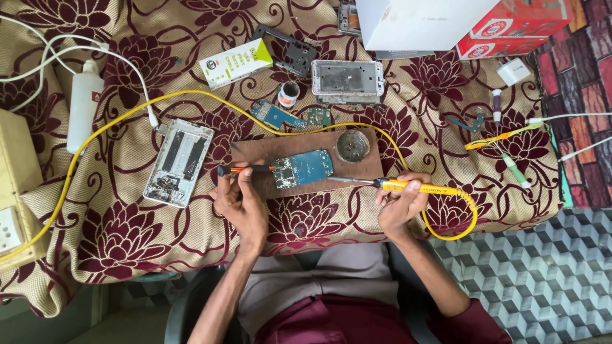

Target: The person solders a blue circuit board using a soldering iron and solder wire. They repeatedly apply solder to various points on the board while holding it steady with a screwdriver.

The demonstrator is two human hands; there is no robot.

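1. A blue circuit board (304, 168) is laid on a brown wooden board (357, 167) at the bench's near edge.
2. It is pinned at its left end by an orange-handled tool (245, 169) clamped in the left hand (239, 205).
3. A yellow soldering iron (408, 186) is gripped in the right hand (400, 202), its tip just right of the board.
4. A round tin (352, 146) sits just beyond.

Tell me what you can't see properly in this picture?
- Head view: where the soldering iron tip meets the blue circuit board is too small to tell.
- The left hand covers part of its tool.
- The white box is cut off by the top edge.
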